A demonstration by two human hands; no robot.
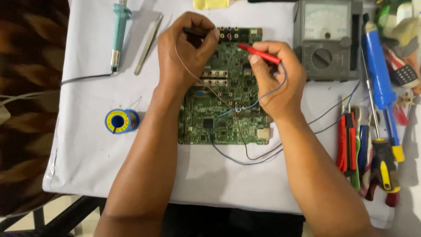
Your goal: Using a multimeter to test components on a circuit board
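A green circuit board (228, 109) lies flat on a white tabletop. My left hand (186, 52) grips a black test probe (195, 31) whose tip sits near the board's top edge by the round coloured sockets. My right hand (276, 77) pinches a red test probe (258, 53), its tip touching the board's upper middle. Thin wires (245, 156) run from both probes across the board and loop off its lower edge toward the right.
A grey analogue meter (326, 39) stands at the back right. A teal soldering iron (118, 35), tweezers (148, 44) and a solder spool (120, 121) lie to the left. A blue desoldering pump (379, 74), pliers (346, 140) and screwdrivers (383, 162) crowd the right edge.
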